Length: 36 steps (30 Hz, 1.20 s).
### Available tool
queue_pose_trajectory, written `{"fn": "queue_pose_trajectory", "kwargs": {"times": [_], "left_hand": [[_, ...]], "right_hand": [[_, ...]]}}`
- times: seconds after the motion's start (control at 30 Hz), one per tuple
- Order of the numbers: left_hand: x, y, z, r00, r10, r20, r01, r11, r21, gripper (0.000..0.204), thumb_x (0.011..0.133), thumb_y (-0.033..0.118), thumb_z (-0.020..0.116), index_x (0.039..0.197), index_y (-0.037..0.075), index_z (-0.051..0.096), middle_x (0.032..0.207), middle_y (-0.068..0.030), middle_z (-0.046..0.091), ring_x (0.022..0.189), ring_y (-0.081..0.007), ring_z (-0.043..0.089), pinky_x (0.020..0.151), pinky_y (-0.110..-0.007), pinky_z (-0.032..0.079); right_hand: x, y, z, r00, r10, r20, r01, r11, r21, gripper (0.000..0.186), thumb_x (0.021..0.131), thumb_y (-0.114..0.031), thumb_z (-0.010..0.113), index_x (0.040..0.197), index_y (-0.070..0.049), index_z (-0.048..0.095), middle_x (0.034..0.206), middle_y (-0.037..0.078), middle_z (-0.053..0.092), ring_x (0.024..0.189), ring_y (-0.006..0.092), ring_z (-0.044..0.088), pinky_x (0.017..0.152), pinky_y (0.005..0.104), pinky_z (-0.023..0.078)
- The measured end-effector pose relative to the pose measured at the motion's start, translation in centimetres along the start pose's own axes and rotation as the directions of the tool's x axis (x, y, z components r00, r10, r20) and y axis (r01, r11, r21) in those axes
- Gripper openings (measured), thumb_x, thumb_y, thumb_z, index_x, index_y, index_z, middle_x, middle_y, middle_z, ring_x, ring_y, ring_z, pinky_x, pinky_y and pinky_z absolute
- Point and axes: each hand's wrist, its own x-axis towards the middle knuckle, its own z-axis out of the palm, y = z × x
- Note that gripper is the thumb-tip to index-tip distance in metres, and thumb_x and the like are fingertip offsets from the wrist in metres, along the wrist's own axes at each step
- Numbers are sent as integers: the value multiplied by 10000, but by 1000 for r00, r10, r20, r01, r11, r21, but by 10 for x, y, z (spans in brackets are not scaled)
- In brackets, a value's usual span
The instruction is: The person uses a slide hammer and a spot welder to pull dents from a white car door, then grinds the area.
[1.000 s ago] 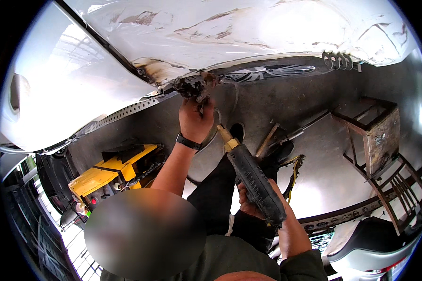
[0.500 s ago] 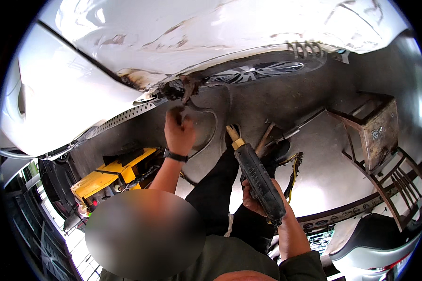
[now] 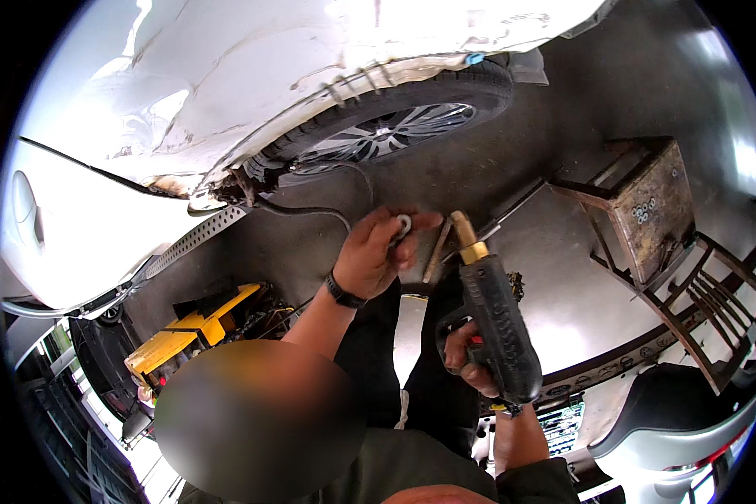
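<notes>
My right hand (image 3: 470, 361) is wrapped around the handle of a black pistol-shaped spot-welding gun (image 3: 504, 323) with a brass tip (image 3: 462, 228), which points up and away from me. Between the fingers of my left hand (image 3: 368, 256) is a small metal ring (image 3: 404, 225), like a washer. The left index fingertip lies close beside the brass tip; I cannot tell whether they touch. Ahead is a scuffed, dented white car panel (image 3: 252, 80), with a row of rings (image 3: 361, 82) standing along its wheel-arch edge above the wheel (image 3: 386, 134).
A dark cable (image 3: 307, 210) runs from a rusty clamp (image 3: 245, 186) at the sill. The yellow machine (image 3: 189, 328) stands at left. To the right are a rusty metal stand (image 3: 647, 210) and a long rod (image 3: 512, 210) near the floor. A silver car part (image 3: 680, 462) is at lower right.
My left hand has moved right from near the clamp to the gun's brass tip, and the ring now shows in its fingers. The gun has shifted slightly right and turned more upright. The view has shifted.
</notes>
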Motion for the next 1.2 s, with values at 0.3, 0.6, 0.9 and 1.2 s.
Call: {"fn": "queue_pose_trajectory", "kwargs": {"times": [0.3,0.6,0.9,1.2], "left_hand": [[21,-6,88,982,159,104,-127,957,-261,172,1049,167,578,1178,66,631,1248,-125,634,778,-79,538,654,-216,439],[42,-1,115,945,224,238,-99,891,-444,123,1040,181,622,1126,93,618,972,0,544,743,-46,457,628,-195,419],[61,18,107,933,270,237,-177,919,-353,130,1019,244,660,1057,137,598,854,55,506,691,-42,426,628,-218,394],[74,39,91,900,243,361,-114,932,-344,146,1026,250,646,1108,133,680,847,67,514,684,-50,435,644,-246,387]], "right_hand": [[-8,-59,1,951,-210,229,257,945,-201,349,903,-140,805,1166,-27,605,869,68,671,699,95,631,601,241,518],[-1,-68,-2,960,-143,241,187,968,-170,448,915,-141,791,1296,-54,573,907,72,683,777,109,643,667,256,520],[29,-68,15,950,-92,299,163,962,-221,512,890,-120,811,1334,-42,568,917,52,677,792,112,648,703,271,533],[51,-57,25,951,-74,300,146,963,-227,515,893,-123,805,1339,-31,566,949,56,686,806,116,656,713,273,547]]}}
